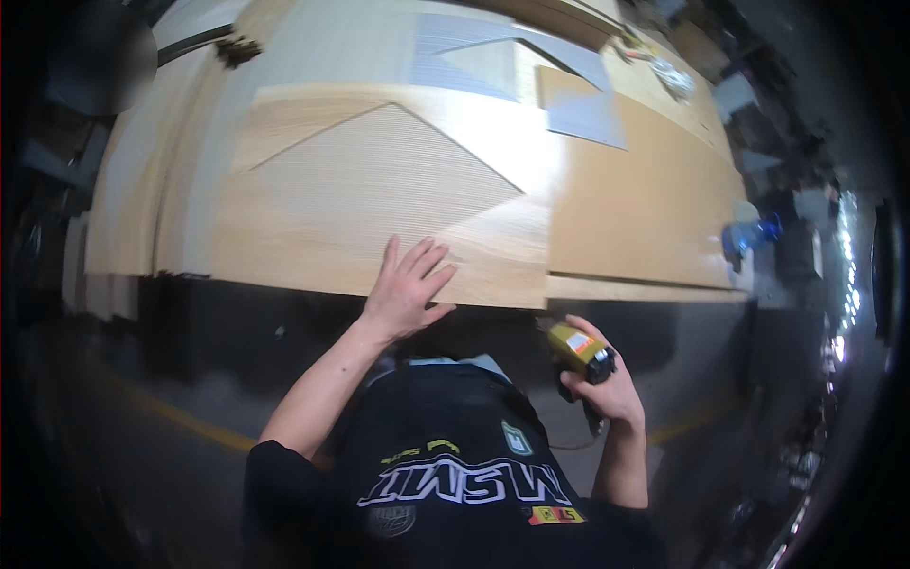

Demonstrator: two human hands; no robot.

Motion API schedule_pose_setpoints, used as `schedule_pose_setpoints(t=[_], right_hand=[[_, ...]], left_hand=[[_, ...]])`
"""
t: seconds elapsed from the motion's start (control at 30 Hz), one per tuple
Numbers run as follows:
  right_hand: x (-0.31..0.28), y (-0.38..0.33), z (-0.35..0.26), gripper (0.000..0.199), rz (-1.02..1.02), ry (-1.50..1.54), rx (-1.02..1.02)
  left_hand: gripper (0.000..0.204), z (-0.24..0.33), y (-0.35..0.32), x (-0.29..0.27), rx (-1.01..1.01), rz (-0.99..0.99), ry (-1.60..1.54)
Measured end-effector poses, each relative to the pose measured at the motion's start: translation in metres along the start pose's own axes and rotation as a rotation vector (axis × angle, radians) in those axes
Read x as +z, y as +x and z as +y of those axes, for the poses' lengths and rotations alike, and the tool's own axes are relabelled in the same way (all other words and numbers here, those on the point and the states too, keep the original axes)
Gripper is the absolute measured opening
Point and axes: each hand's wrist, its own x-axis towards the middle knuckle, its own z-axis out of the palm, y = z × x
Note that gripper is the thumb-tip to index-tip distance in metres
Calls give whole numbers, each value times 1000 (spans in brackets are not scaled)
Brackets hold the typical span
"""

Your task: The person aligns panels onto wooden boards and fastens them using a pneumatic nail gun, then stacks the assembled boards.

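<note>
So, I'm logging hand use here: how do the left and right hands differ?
The left hand lies flat with fingers spread on the wooden panel; the right hand is curled shut around a yellow and black tool. The left reaches forward over the bench edge; the right stays back, off the panel. Both are bare.

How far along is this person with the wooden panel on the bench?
Done, it seems: a ribbed triangle of strips already sits on the pale wooden panel. In hand: the left hand presses flat on the panel's near edge, while the right hand holds a yellow handheld tool off the bench, not touching the wood. Left: I cannot tell; grey sheets lie further back.
</note>
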Motion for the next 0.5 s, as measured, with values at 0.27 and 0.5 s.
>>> schedule_pose_setpoints(t=[0.27,0.5], right_hand=[[98,38,-41,85,-110,3,90],[226,102,-113,83,-251,-225,-30]], left_hand=[[84,-143,-146,-126,-523,229,229],[76,-206,-189,-175,-676,299,-156]])
